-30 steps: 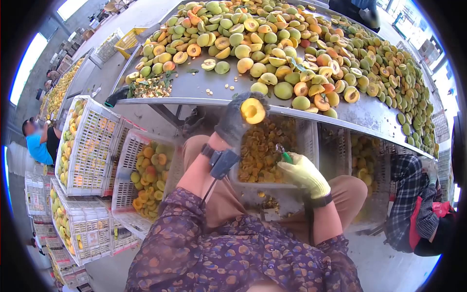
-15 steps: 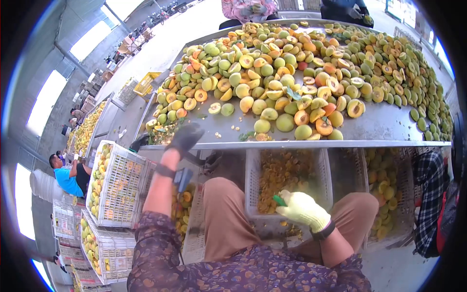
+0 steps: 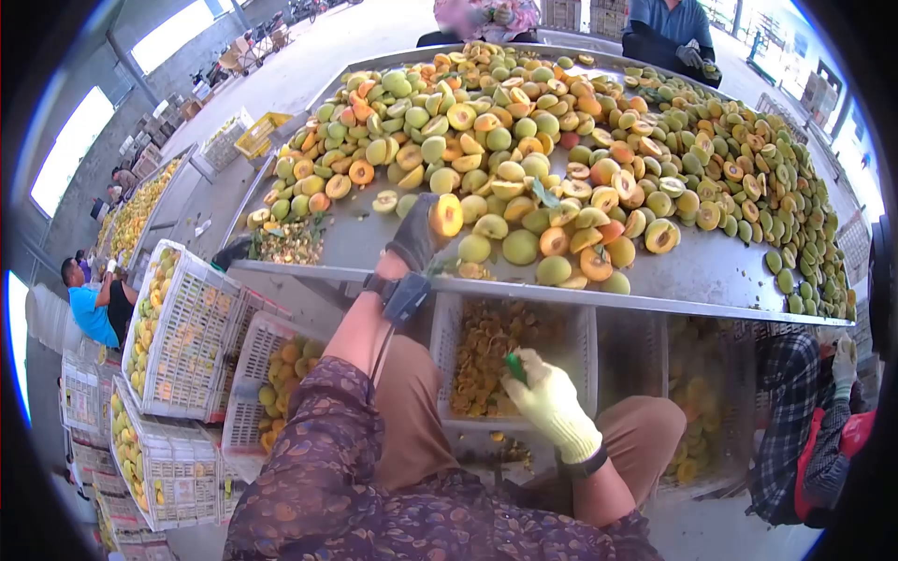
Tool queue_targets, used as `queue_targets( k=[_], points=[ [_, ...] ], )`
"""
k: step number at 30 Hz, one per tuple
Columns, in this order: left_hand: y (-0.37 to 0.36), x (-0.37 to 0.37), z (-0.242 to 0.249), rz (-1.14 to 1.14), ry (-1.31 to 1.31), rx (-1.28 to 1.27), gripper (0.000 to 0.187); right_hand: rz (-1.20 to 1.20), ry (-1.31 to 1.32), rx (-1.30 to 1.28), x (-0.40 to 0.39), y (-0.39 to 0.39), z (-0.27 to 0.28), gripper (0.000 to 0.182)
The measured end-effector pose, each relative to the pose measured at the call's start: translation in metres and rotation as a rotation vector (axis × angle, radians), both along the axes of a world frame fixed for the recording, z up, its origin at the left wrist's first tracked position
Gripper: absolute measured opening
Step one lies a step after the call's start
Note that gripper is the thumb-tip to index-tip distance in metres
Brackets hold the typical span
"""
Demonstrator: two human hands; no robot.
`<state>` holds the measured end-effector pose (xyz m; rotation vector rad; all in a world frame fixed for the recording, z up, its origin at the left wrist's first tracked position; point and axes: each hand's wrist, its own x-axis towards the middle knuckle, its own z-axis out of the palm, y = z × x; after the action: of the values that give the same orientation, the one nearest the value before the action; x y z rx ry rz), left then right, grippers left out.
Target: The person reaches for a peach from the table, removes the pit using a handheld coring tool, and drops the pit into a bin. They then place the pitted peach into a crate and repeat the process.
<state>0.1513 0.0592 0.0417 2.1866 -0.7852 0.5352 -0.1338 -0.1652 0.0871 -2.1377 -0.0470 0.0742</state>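
Observation:
My left hand (image 3: 414,236), in a dark glove, reaches over the near edge of the metal table (image 3: 355,241). Its fingers are closed against a cut peach half (image 3: 447,215) whose orange face and stone show. Greenish-yellow peaches (image 3: 521,247), whole and halved, are heaped just beyond it. My right hand (image 3: 552,407), in a pale knitted glove, is wrapped round a small green-handled tool (image 3: 514,367); the tool's working end cannot be made out. That hand hovers above my lap, in front of a white crate (image 3: 589,365) holding peach pieces.
White crates (image 3: 192,337) of peaches are stacked at my left, with another crate (image 3: 245,393) beside my leg. Two people sit across the table, and a person in a plaid sleeve (image 3: 781,411) is close on my right. Scraps (image 3: 285,245) lie at the table's left corner.
My left hand has moved right and up from the table edge to the peaches, where it is now on a half. My right hand stays low with the green-handled tool. The view has shifted slightly.

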Motion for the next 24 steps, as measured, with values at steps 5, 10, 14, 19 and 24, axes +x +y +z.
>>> queue_targets(
  k=[5, 10, 14, 19, 24],
  points=[
    [-0.029, -0.121, -0.005, -0.106, 0.598, -0.693, 0.032, -0.14, 0.13, 0.176, 0.003, 0.013, 0.027, 0.032],
    [-0.053, -0.167, -0.025, -0.261, 0.553, -0.819, 0.019, -0.127, 0.001, 0.018, 0.003, 0.028, 0.011, 0.029],
    [-0.054, -0.182, -0.017, -0.208, 0.421, -0.624, 0.021, -0.161, -0.096, -0.062, 0.006, 0.039, -0.004, 0.024],
    [-0.067, -0.19, -0.018, -0.167, 0.368, -0.659, 0.02, -0.21, -0.098, -0.11, 0.01, 0.041, -0.013, 0.023],
    [-0.076, -0.187, -0.029, -0.173, 0.474, -0.793, 0.022, -0.237, 0.001, -0.089, 0.015, 0.045, -0.022, 0.026]
  ],
)
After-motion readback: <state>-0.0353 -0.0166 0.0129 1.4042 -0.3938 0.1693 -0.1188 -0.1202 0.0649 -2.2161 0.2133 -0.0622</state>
